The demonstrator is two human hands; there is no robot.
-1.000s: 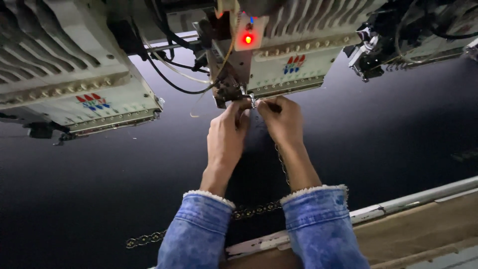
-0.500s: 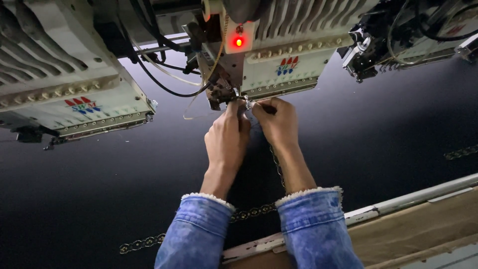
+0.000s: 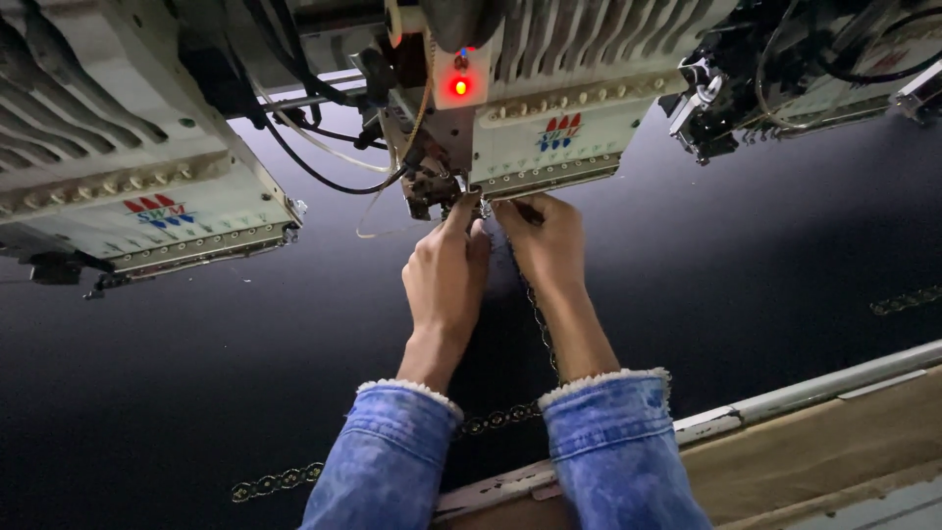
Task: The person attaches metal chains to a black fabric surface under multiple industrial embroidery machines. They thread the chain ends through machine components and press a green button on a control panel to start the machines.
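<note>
Both hands up at the needle area (image 3: 461, 196) of the middle embroidery head (image 3: 549, 137), over black fabric (image 3: 245, 373). Left hand (image 3: 446, 280) fingertips pinched at the needle, on what I can't tell. Right hand (image 3: 545, 240) curled just beside it, grasp hidden. Left is nearer; needle sits directly ahead. Red lamp (image 3: 459, 87) lit.

Dim light falls on black fabric (image 3: 196, 393) stretched across the machine bed, with a worn pale frame rail (image 3: 805, 393) along its near edge.
</note>
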